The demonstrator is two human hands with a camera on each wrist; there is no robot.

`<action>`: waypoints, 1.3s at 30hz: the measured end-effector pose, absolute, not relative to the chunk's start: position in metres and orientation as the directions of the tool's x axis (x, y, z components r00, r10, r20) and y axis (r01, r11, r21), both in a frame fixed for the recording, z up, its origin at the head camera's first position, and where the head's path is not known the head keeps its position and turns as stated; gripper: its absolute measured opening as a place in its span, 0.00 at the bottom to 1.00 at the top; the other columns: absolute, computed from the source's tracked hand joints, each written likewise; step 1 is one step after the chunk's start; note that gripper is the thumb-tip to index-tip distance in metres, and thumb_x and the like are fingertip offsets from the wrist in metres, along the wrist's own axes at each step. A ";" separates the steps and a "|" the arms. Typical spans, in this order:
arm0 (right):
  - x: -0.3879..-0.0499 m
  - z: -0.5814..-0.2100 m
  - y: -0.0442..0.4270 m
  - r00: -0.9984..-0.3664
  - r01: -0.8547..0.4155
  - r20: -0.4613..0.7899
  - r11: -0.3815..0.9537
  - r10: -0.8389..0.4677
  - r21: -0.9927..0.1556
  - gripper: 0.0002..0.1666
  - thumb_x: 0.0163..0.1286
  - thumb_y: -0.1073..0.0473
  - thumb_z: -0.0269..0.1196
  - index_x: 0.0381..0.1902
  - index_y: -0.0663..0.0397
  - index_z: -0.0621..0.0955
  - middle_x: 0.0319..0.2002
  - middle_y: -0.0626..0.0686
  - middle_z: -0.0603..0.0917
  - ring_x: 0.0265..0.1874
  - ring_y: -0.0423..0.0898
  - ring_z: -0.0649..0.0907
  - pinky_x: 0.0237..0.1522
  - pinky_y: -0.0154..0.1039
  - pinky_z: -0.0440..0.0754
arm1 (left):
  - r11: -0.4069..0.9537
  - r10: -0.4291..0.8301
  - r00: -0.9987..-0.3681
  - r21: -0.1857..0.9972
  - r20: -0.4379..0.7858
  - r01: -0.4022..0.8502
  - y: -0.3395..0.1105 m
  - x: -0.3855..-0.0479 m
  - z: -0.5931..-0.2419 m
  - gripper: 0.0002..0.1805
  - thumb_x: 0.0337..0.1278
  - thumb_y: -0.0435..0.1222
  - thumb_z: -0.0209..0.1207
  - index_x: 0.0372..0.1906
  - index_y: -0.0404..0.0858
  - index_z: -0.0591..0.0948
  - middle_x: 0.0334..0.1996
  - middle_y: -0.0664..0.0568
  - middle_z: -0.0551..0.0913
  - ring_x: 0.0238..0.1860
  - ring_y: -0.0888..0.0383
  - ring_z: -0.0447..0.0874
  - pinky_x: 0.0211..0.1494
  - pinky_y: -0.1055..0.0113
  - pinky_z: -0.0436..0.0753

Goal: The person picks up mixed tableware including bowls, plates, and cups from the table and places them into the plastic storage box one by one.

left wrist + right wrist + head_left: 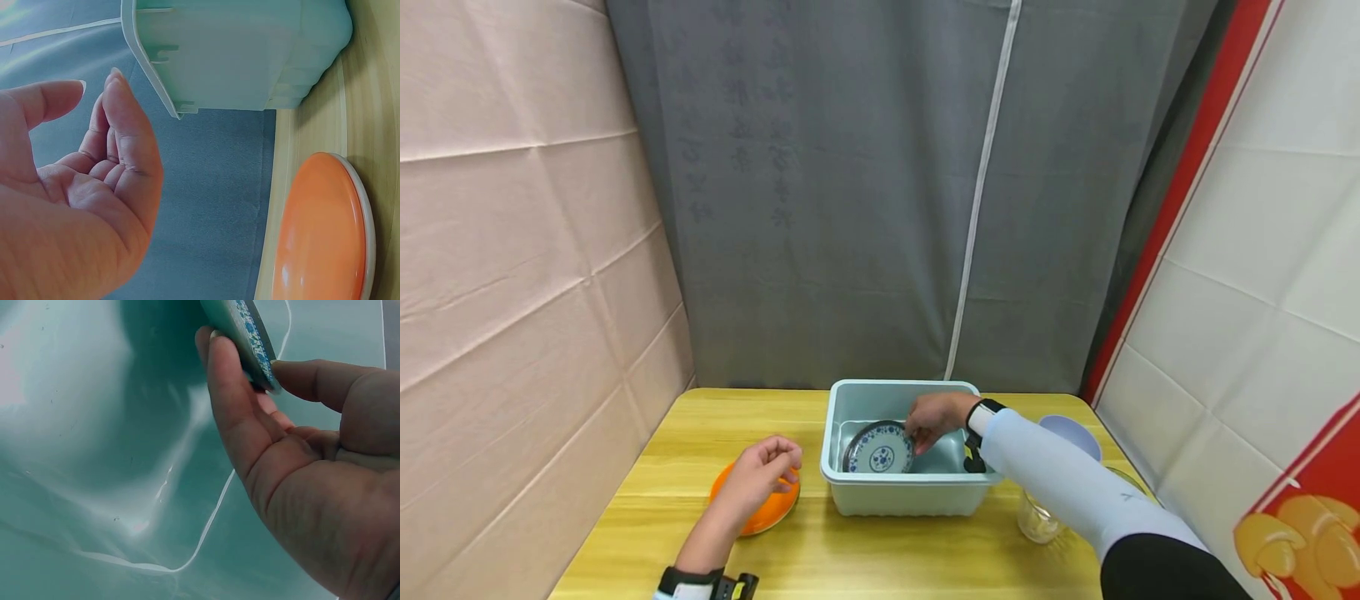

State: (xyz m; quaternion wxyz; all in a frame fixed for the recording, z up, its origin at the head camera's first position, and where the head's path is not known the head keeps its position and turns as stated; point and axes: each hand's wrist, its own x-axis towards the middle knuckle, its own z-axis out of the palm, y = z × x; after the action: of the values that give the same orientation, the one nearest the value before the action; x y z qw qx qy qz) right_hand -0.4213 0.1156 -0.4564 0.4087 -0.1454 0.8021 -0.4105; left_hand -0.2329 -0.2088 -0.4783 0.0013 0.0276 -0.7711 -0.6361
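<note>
Two hands: left point(763, 472) relaxed, right point(936, 414) with pinched plate point(880, 450), thumb point(322, 381) clear only from right wrist.

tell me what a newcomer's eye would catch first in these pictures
Probably the orange dish, vivid on the wooden table below the left grip. Next might come the blue-patterned plate, its edge pinched by the right grip inside the pale green bin. The red strip along the right-hand wall also stands out.

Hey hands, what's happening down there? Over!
Right hand pinching blue-patterned plate inside tub. Left hand empty, near orange dish. Tub's walls surround the plate.
</note>
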 end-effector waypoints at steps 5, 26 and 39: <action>-0.423 -0.458 0.117 -0.623 0.138 -0.566 0.636 -0.540 -0.759 0.14 0.84 0.67 0.60 0.52 0.79 0.83 0.40 0.62 0.86 0.36 0.52 0.90 0.54 0.48 0.91 | 0.190 -0.050 -0.998 0.981 -0.030 -0.039 -0.209 -0.234 -0.478 0.10 0.82 0.38 0.61 0.50 0.34 0.84 0.41 0.46 0.86 0.40 0.50 0.85 0.44 0.61 0.88; -0.423 -0.453 0.124 -0.565 0.132 -0.640 0.709 -0.521 -0.693 0.24 0.87 0.57 0.60 0.63 0.77 0.81 0.61 0.75 0.85 0.62 0.70 0.86 0.67 0.60 0.84 | 0.183 -0.056 -0.998 0.983 -0.023 -0.033 -0.210 -0.236 -0.477 0.10 0.81 0.38 0.62 0.49 0.35 0.84 0.42 0.43 0.86 0.40 0.50 0.85 0.43 0.61 0.88; -0.423 -0.449 0.126 -0.584 0.129 -0.633 0.712 -0.508 -0.690 0.30 0.86 0.54 0.63 0.68 0.78 0.76 0.61 0.77 0.84 0.63 0.71 0.85 0.68 0.62 0.83 | 0.189 -0.051 -0.998 0.982 -0.021 -0.030 -0.209 -0.235 -0.473 0.09 0.82 0.38 0.62 0.50 0.34 0.84 0.41 0.45 0.86 0.40 0.50 0.85 0.44 0.61 0.88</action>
State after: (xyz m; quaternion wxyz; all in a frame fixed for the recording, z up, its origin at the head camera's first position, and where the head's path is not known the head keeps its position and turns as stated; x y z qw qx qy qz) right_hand -0.4228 0.1258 -0.4489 0.4411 -0.1165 0.8133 -0.3610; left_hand -0.2346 -0.2089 -0.4731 0.0083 0.0265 -0.7710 -0.6362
